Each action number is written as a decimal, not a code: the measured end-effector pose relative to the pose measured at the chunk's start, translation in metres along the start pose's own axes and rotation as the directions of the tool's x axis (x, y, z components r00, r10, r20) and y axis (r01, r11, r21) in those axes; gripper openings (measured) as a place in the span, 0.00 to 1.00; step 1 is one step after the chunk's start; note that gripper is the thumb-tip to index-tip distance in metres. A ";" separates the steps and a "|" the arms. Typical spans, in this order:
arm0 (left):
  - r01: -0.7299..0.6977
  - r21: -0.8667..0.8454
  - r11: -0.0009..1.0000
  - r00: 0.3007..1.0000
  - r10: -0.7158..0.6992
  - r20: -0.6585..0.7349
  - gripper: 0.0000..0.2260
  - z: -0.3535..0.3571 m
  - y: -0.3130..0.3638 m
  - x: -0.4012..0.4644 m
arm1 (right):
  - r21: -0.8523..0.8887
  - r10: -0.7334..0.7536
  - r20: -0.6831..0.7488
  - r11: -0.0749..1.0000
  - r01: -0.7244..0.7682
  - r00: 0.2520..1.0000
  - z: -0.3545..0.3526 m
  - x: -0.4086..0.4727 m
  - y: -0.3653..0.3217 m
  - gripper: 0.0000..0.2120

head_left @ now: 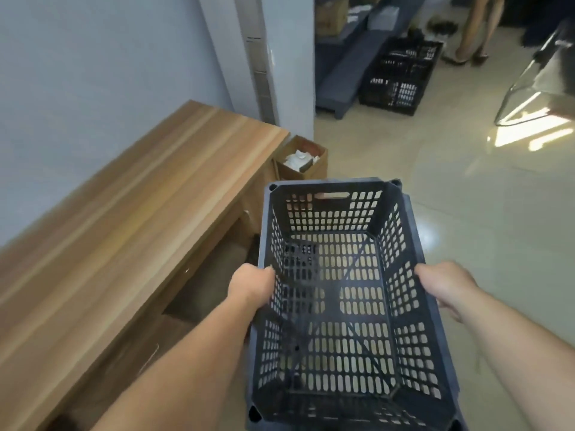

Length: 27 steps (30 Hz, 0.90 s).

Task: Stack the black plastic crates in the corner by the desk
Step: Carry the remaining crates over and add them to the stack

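Note:
I carry an empty black perforated plastic crate (pixel 336 306) above the tiled floor, just right of the wooden desk (pixel 130 219). My left hand (pixel 252 286) grips the crate's left rim, fingers curled over the edge. My right hand (pixel 445 287) grips the right rim from outside. A dark shape shows through the crate's holes below its left side; I cannot tell what it is. A second black crate (pixel 401 76) holding items stands on the floor far back.
An open cardboard box (pixel 303 163) with white paper stands at the desk's far end against the wall. A blue bench (pixel 351 66) lies beside the far crate. A person's legs (pixel 476 29) stand at the back right. A clear plastic sheet (pixel 541 82) lies at right.

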<state>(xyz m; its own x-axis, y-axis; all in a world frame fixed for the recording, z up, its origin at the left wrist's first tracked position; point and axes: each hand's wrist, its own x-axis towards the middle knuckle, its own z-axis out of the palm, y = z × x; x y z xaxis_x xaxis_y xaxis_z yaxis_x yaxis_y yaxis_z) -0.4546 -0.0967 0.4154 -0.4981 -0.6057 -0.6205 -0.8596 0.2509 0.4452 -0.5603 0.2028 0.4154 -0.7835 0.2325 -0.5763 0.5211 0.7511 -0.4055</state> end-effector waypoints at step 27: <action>0.294 -0.521 0.801 0.856 -0.463 -0.231 0.13 -0.175 -0.405 -0.215 | -0.377 -0.450 0.403 0.712 0.592 0.797 0.190 -0.334 -0.074 0.20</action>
<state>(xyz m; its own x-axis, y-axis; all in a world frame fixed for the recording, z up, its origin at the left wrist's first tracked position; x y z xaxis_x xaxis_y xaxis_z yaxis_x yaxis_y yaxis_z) 0.0209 -0.2002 0.4819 -0.0015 -0.8086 -0.5883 -0.7757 -0.3703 0.5110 -0.2731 -0.0476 0.5033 -0.7222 -0.4016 -0.5632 -0.2206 0.9054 -0.3627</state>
